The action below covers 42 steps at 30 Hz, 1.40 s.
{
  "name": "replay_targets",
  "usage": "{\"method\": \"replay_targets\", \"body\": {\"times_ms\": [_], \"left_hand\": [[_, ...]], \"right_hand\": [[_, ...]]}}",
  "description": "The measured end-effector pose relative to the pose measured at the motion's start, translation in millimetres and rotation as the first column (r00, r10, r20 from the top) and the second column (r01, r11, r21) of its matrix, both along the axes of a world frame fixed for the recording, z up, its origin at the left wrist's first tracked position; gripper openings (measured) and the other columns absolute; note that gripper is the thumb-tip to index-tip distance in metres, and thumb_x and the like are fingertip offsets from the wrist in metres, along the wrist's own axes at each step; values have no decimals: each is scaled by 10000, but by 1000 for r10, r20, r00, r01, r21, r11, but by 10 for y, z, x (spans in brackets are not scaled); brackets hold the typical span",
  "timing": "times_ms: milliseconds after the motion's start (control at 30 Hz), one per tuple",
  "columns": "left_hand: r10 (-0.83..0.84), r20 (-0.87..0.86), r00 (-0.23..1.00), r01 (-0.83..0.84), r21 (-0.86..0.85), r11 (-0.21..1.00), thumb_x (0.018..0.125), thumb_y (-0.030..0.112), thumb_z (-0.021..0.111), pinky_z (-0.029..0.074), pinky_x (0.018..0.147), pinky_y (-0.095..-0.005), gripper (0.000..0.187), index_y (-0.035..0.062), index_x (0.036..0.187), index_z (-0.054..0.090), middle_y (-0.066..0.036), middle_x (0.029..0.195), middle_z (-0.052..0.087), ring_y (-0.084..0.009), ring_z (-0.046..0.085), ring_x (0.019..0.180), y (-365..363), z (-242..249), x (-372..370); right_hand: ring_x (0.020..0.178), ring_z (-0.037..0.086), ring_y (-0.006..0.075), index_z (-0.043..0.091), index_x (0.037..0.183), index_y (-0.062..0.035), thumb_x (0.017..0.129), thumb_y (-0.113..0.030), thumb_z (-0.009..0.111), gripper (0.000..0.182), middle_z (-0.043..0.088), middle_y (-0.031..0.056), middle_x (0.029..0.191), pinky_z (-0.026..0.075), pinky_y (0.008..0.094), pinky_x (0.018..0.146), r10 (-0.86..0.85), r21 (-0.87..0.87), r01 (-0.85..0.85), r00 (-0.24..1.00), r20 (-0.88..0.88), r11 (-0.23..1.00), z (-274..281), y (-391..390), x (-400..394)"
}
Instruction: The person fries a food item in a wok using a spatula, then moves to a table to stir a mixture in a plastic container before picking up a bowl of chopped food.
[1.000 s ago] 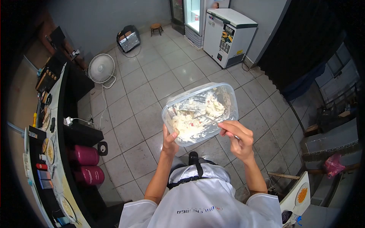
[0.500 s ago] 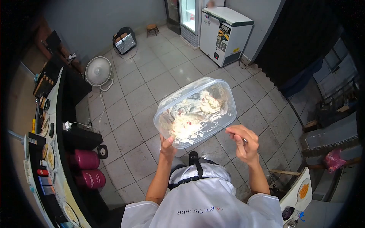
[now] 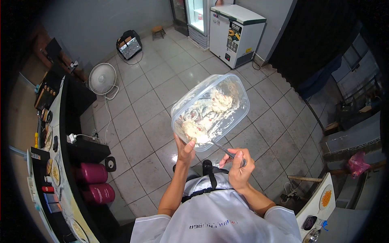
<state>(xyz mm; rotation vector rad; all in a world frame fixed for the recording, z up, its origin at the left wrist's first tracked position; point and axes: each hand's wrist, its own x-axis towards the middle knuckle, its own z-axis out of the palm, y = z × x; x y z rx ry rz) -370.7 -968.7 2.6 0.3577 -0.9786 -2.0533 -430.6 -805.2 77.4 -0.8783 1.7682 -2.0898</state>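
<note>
A clear plastic container (image 3: 240, 121), tilted toward me, is held up over the floor. My left hand (image 3: 185, 150) grips its near left corner, thumb over the rim and fingers underneath. Inside lies a creamy white mixture (image 3: 221, 101) with small red bits, in two lumps and smeared over the walls. My right hand (image 3: 240, 167) is closed round the handle of a metal spoon (image 3: 221, 147) at the near rim. The spoon's head is hidden in the lump at the near left.
At left runs a long counter (image 3: 60, 133) with plates of food, above two dark pink gas cylinders (image 3: 97, 193). A fan (image 3: 102, 78) stands on the tiled floor. A chest freezer (image 3: 231, 40) is at the back. On the right, a white board (image 3: 316, 202) bears an orange heap (image 3: 326, 198).
My right hand has moved left and toward me, bringing the spoon to the near left lump. The container has turned slightly, its right end swinging away from me.
</note>
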Motion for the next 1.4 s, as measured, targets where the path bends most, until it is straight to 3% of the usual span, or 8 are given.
{"method": "replay_targets", "body": {"times_ms": [300, 433, 500, 600, 1000, 1233, 1300, 1400], "left_hand": [[30, -17, 999, -30, -50, 998, 631, 181, 706, 340, 1040, -409, 903, 34, 1369, 208, -154, 1303, 361, -267, 385, 1230, 80, 41, -80], [43, 0, 999, -43, -44, 998, 613, 196, 723, 342, 1033, -397, 911, 38, 1357, 221, -145, 1271, 378, -265, 401, 1212, 113, 59, -95], [36, -8, 999, -37, -58, 998, 606, 203, 729, 343, 1031, -393, 916, 40, 1353, 225, -140, 1257, 384, -264, 406, 1205, 135, 96, -99], [59, 9, 998, -59, -49, 997, 592, 218, 738, 345, 1028, -389, 922, 43, 1344, 233, -134, 1236, 391, -261, 409, 1197, 173, 149, -89], [20, 71, 997, -25, 70, 997, 577, 242, 698, 327, 1050, -408, 983, 40, 1396, 193, -157, 1292, 383, -289, 392, 1224, 157, -23, 50], [-70, -37, 997, 74, 144, 987, 596, 255, 670, 368, 1037, -418, 955, 33, 1403, 210, -159, 1330, 389, -300, 419, 1232, 144, -7, 81], [-83, -58, 995, 92, 158, 983, 602, 254, 665, 379, 1031, -418, 942, 32, 1403, 221, -162, 1329, 398, -301, 430, 1227, 140, -5, 87], [-47, 4, 999, 46, 103, 994, 621, 347, 634, 395, 1013, -438, 914, -11, 1382, 275, -189, 1327, 414, -335, 447, 1206, 154, 109, 72]], "right_hand": [[558, 627, 213, 456, 916, 78, 998, -132, 353, 248, 557, 154, 700, 560, 327, 486, -9, -84, 41, 938, 346, 996, 96, -164, -23], [509, 598, 208, 471, 895, 58, 1006, -179, 350, 288, 550, 144, 684, 541, 317, 446, -22, -103, 63, 934, 356, 993, 105, -262, -110], [533, 616, 224, 475, 900, 77, 974, -77, 355, 208, 562, 165, 704, 557, 327, 469, 47, -185, 34, 907, 419, 982, 108, -271, -189], [511, 608, 230, 484, 892, 76, 960, -64, 351, 205, 561, 165, 697, 553, 327, 457, 64, -191, 27, 887, 457, 981, 131, -293, -288], [501, 611, 214, 512, 902, 67, 1007, -196, 364, 319, 574, 148, 683, 534, 312, 415, 157, -226, -63, 893, 422, 972, 218, -215, -594], [494, 606, 215, 517, 892, 72, 1005, -203, 371, 331, 572, 148, 667, 528, 308, 399, 142, -230, -57, 917, 372, 971, 333, -143, -713], [446, 569, 171, 515, 874, 41, 1000, -228, 392, 321, 561, 122, 639, 485, 267, 360, 80, -216, -4, 935, 345, 976, 396, -144, -713], [437, 567, 168, 518, 875, 41, 997, -230, 404, 318, 560, 121, 627, 482, 264, 354, 70, -231, 3, 949, 308, 973, 463, -121, -739]]}}
